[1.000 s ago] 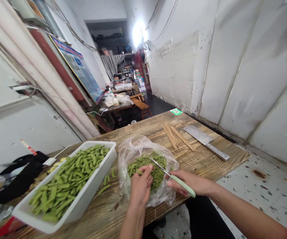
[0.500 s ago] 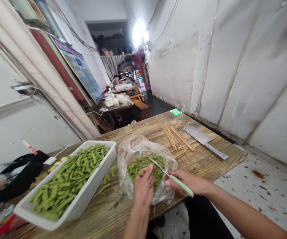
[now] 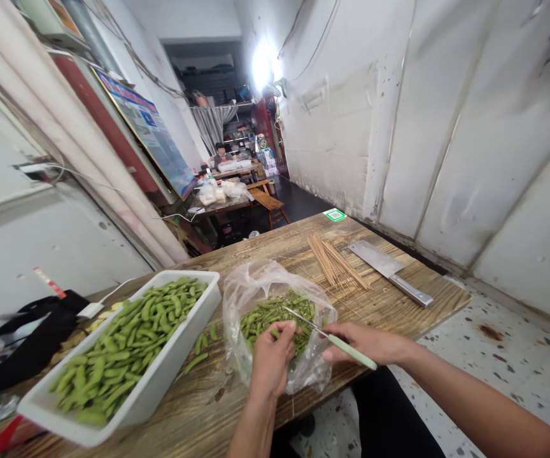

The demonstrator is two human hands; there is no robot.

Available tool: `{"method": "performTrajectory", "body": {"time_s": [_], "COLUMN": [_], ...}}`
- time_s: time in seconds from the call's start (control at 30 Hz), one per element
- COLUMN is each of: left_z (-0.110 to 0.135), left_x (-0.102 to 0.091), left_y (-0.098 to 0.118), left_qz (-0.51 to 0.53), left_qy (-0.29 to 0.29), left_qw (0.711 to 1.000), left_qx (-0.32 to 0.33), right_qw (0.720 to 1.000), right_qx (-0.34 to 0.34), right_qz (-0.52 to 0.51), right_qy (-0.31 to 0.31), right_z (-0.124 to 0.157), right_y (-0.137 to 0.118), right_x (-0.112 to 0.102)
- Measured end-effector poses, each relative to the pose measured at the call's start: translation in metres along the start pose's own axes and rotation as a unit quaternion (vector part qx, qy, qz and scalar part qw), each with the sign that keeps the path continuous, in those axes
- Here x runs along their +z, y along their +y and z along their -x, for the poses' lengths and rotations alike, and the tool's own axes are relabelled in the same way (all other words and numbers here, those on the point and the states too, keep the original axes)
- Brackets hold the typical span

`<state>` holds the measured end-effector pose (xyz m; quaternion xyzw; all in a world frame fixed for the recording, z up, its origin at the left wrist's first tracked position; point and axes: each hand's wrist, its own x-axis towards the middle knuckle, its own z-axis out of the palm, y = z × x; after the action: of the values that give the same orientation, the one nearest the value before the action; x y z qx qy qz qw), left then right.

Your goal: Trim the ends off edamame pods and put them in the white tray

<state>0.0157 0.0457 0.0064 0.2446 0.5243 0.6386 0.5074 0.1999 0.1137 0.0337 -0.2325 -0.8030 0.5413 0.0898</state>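
Note:
My left hand (image 3: 274, 356) is closed, pinching a green edamame pod (image 3: 275, 333) between thumb and fingertips. My right hand (image 3: 363, 343) grips scissors (image 3: 351, 352) with a pale green handle, and their slim metal blades point up and left, just right of my left fingertips. Both hands are over the near side of a clear plastic bag (image 3: 237, 289), spread wide on the table and holding small green cut pieces (image 3: 260, 315). To the left stands a long white tub (image 3: 179, 353) heaped with whole edamame pods (image 3: 126, 356).
Several loose pods (image 3: 197, 362) lie between tub and bag. Thin wooden skewers (image 3: 335, 262) and a cleaver (image 3: 384, 264) rest on the wooden table (image 3: 265, 245), right of the bag. A black bag (image 3: 31, 343) is at far left. Another person (image 3: 221, 151) is at the back tables.
My left fingers have shifted slightly and the pod between them shows more clearly. The scissors have moved a little right, away from those fingertips. The view has shifted slightly.

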Motion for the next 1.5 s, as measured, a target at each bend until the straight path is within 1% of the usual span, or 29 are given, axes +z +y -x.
{"method": "performTrajectory", "body": {"time_s": [0.1,0.23,0.33,0.43,0.5,0.57,0.6,0.63,0.67,0.73,0.77,0.8,0.83,0.87,0.93,1.0,1.1,1.2,1.27,1.4,1.5], "left_z": [0.001,0.0,-0.005,-0.019,-0.034,-0.052,-0.062,-0.071,-0.08,-0.097,-0.103,-0.109,-0.114,-0.119,-0.126,-0.133,-0.143,-0.149,-0.147,-0.129,-0.112], "left_x": [0.001,-0.003,-0.015,-0.03,-0.038,-0.043,-0.044,-0.044,-0.045,-0.044,-0.044,-0.044,-0.043,-0.042,-0.039,-0.037,-0.036,-0.039,-0.043,-0.047,-0.047], "left_y": [-0.002,0.001,0.015,0.035,0.047,0.053,0.054,0.054,0.054,0.051,0.05,0.048,0.047,0.046,0.044,0.043,0.044,0.049,0.051,0.054,0.053], "left_qz": [-0.007,-0.009,0.009,0.017,-0.023,-0.14,-0.225,-0.322,-0.427,-0.604,-0.664,-0.704,-0.726,-0.734,-0.738,-0.734,-0.709,-0.662,-0.614,-0.495,-0.428], "left_qy": [-0.009,-0.033,-0.043,-0.012,0.009,0.013,0.009,0.003,-0.005,-0.022,-0.029,-0.032,-0.032,-0.031,-0.03,-0.032,-0.036,-0.044,-0.057,-0.086,-0.118], "left_qw": [1.0,0.999,0.997,0.999,0.999,0.99,0.974,0.947,0.903,0.791,0.741,0.704,0.683,0.675,0.672,0.677,0.703,0.748,0.787,0.865,0.896], "left_qx": [-0.005,-0.041,-0.061,-0.048,-0.038,-0.027,-0.008,0.02,0.05,0.091,0.094,0.088,0.078,0.069,0.056,0.046,0.035,0.025,0.023,0.014,-0.01], "right_qw": [1.0,1.0,0.997,0.99,0.986,0.984,0.984,0.983,0.983,0.981,0.981,0.98,0.98,0.98,0.98,0.98,0.981,0.982,0.982,0.981,0.983], "right_qx": [-0.001,0.017,0.055,0.083,0.089,0.093,0.093,0.094,0.096,0.097,0.097,0.098,0.099,0.099,0.1,0.095,0.088,0.086,0.084,0.088,0.096], "right_qz": [0.006,-0.02,-0.058,-0.116,-0.142,-0.152,-0.153,-0.154,-0.157,-0.166,-0.17,-0.173,-0.174,-0.174,-0.173,-0.174,-0.17,-0.168,-0.169,-0.169,-0.157], "right_qy": [-0.01,0.007,0.015,0.005,0.001,0.0,0.0,0.0,0.0,-0.002,-0.001,0.0,0.004,0.007,0.012,0.011,0.011,0.014,0.017,0.019,0.018], "right_z": [-0.001,-0.001,0.0,0.003,0.004,0.004,0.004,0.004,0.003,0.003,0.003,0.003,0.003,0.003,0.003,0.003,0.004,0.005,0.006,0.004,0.002], "right_y": [0.004,0.008,0.008,0.01,0.012,0.014,0.014,0.014,0.014,0.012,0.012,0.011,0.011,0.012,0.014,0.016,0.018,0.018,0.019,0.022,0.022], "right_x": [0.0,0.003,0.003,0.0,-0.001,-0.001,-0.001,0.0,0.001,0.002,0.002,0.003,0.003,0.003,0.004,0.004,0.005,0.006,0.005,0.005,0.004]}}
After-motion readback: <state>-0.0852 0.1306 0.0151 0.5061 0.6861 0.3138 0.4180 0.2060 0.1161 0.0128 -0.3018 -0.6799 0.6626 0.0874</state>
